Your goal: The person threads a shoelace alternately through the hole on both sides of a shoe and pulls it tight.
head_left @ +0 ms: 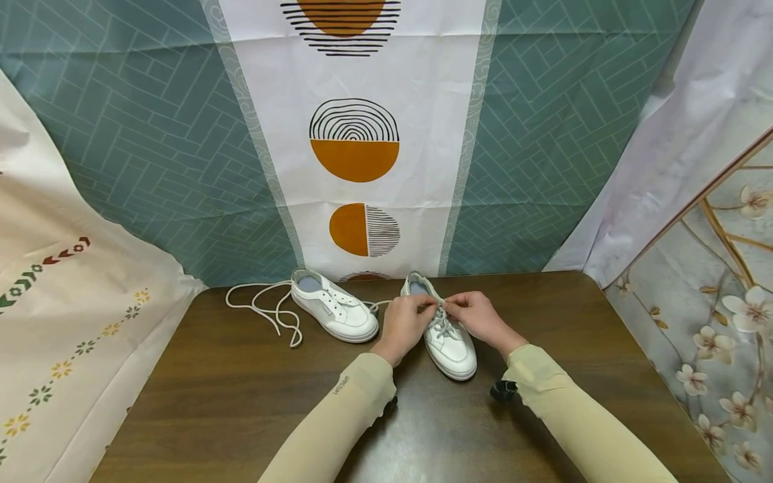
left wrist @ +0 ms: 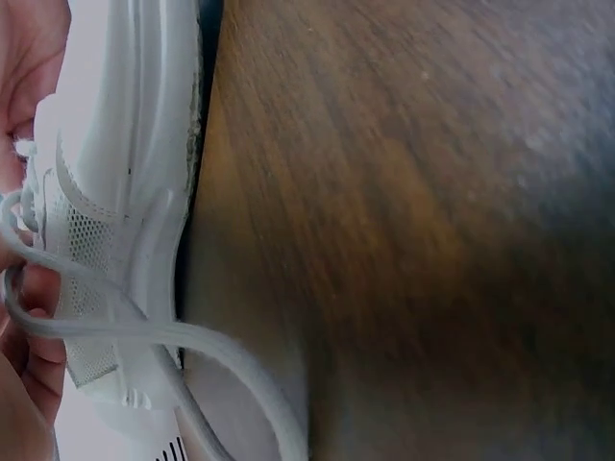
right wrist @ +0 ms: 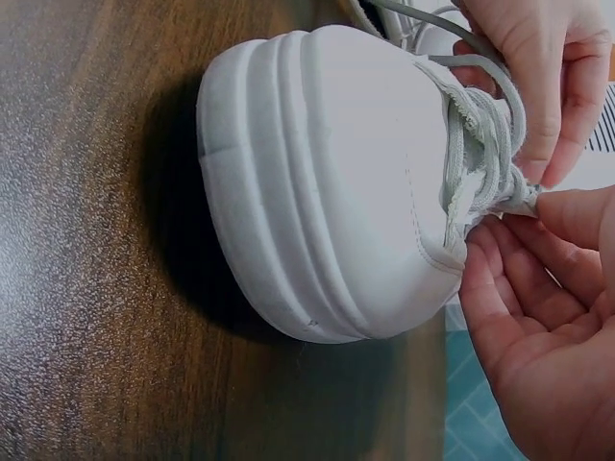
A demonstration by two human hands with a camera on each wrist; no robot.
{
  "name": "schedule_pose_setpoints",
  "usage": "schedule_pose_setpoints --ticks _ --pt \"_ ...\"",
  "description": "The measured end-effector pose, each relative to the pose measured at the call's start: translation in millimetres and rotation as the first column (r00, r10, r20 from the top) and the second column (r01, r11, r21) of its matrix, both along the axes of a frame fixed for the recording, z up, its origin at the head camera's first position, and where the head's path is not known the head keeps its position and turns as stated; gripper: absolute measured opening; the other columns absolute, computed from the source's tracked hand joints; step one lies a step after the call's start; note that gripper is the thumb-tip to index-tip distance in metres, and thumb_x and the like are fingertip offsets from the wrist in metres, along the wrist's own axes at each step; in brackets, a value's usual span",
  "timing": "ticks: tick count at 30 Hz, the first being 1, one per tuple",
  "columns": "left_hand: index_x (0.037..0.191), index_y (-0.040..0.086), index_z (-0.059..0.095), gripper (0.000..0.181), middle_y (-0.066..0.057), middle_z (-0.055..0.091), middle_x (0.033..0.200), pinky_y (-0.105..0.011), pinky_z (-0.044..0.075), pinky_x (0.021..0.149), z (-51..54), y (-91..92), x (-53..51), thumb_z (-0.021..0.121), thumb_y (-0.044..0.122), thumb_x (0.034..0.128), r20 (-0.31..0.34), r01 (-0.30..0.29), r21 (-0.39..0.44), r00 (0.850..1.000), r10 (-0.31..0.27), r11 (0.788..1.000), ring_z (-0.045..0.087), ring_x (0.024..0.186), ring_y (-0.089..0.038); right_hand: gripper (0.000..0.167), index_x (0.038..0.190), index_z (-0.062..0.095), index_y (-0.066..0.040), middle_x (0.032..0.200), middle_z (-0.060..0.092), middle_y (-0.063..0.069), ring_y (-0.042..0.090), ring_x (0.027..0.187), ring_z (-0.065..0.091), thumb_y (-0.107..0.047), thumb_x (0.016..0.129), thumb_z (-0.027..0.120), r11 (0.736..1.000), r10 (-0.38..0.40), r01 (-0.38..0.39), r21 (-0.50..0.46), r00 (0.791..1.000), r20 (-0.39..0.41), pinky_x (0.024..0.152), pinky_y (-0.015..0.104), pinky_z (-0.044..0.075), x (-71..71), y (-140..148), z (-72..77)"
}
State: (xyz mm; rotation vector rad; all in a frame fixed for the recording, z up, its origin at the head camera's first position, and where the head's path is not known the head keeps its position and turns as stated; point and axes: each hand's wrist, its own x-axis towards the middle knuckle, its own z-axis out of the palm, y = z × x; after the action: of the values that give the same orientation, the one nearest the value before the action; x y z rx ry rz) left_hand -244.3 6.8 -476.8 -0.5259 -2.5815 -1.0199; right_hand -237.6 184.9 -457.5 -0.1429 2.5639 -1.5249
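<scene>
A white lace-up shoe [head_left: 451, 354] stands on the table with its toe toward me. Over its lacing, my left hand [head_left: 404, 322] pinches the pale shoelace [right wrist: 500, 134] between thumb and fingers. My right hand [head_left: 481, 316] pinches the lace close beside it, thumb against the fingers, as the right wrist view shows. A loose length of lace [left wrist: 207, 338] loops down past the shoe's side in the left wrist view. The fingers partly cover the upper lacing and the shoe's tongue.
Left of my hands lies a second white shoe [head_left: 338, 314], its eyelets showing. A long white lace [head_left: 262, 312] trails in loops beside it on the brown wooden table [head_left: 253, 396]. Patterned cloth [head_left: 374, 80] hangs behind the table's far edge.
</scene>
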Motion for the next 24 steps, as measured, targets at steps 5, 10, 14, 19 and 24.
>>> schedule_pose_setpoints --ticks 5,10,14,19,24 --pt "0.090 0.032 0.073 0.009 0.018 0.071 0.085 -0.020 0.049 0.060 -2.4 0.4 -0.4 0.064 0.032 0.0876 -0.018 -0.006 0.024 1.000 0.006 1.000 0.064 0.073 0.002 0.028 0.109 0.069 -0.008 0.108 0.068 0.010 0.017 0.092 0.065 -0.028 0.094 0.055 1.000 -0.003 0.003 0.006 1.000 0.004 0.078 0.032 0.053 -1.5 0.3 -0.7" --pt "0.092 0.031 0.072 0.009 0.018 0.071 0.088 -0.022 0.051 0.065 -3.5 1.7 -1.1 0.065 0.031 0.0876 -0.038 0.020 -0.008 0.999 -0.020 1.000 0.065 0.079 0.002 0.030 0.106 0.069 -0.007 0.106 0.067 0.010 0.019 0.094 0.064 -0.030 0.095 0.054 1.000 0.002 -0.002 -0.030 1.000 -0.009 0.080 0.034 0.054 -3.3 1.4 -2.9" --pt "0.093 0.030 0.071 0.008 0.018 0.071 0.089 -0.023 0.051 0.065 -1.6 2.1 -0.9 0.066 0.031 0.0869 -0.030 0.016 -0.048 0.999 -0.018 0.999 0.065 0.082 0.001 0.028 0.102 0.070 -0.005 0.103 0.068 0.014 0.021 0.092 0.064 -0.029 0.093 0.058 0.999 -0.009 0.007 -0.053 0.999 -0.035 0.078 0.034 0.053 -4.3 2.2 -5.6" --pt "0.095 0.029 0.069 0.010 0.015 0.071 0.092 -0.023 0.050 0.064 5.8 -2.5 0.5 0.065 0.032 0.0871 0.028 0.051 -0.053 0.998 -0.049 0.997 0.065 0.078 0.000 0.022 0.100 0.069 -0.002 0.100 0.068 0.014 0.017 0.087 0.064 -0.021 0.091 0.061 0.998 -0.048 0.045 -0.053 0.997 -0.055 0.073 0.026 0.052 -3.8 1.1 -7.0" --pt "0.103 0.026 0.070 0.020 0.013 0.070 0.096 -0.026 0.050 0.069 12.0 -12.9 -0.6 0.058 0.038 0.0910 0.104 0.077 -0.031 0.992 -0.074 0.997 0.064 0.081 -0.003 0.023 0.103 0.064 0.003 0.102 0.066 0.020 0.023 0.091 0.065 -0.016 0.094 0.056 0.981 -0.110 0.106 -0.164 0.994 -0.014 0.078 0.034 0.055 -3.2 -1.0 -6.2"
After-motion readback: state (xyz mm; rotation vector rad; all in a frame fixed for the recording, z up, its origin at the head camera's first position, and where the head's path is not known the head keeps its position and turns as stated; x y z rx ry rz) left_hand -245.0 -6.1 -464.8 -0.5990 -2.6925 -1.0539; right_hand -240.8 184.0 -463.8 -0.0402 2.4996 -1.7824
